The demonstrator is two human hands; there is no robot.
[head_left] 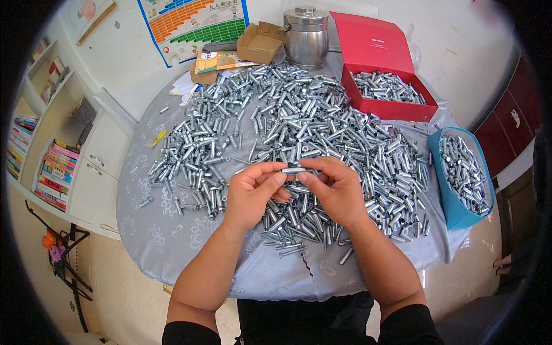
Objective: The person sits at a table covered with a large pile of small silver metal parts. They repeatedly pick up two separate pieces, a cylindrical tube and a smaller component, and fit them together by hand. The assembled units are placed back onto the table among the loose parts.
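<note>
Both hands meet over the near middle of the table, in front of a wide heap of shiny metal expansion bolts (pixel 322 121). Between the fingertips lies one short silvery expansion bolt (pixel 293 170), held level. My left hand (pixel 248 195) pinches its left end with thumb and index finger. Its right end is in the thumb and fingers of my right hand (pixel 338 192). Fingers cover both ends of the piece, so its finer details are hidden. More bolts of the same kind lie loose beneath and around both hands.
A red box (pixel 397 111) with its lid raised and a teal bin (pixel 460 213), both full of metal pieces, stand at the right. At the back are a steel canister (pixel 306 43), an open cardboard box (pixel 260 46) and booklets (pixel 221 61). A yellow tool (pixel 158 138) lies left.
</note>
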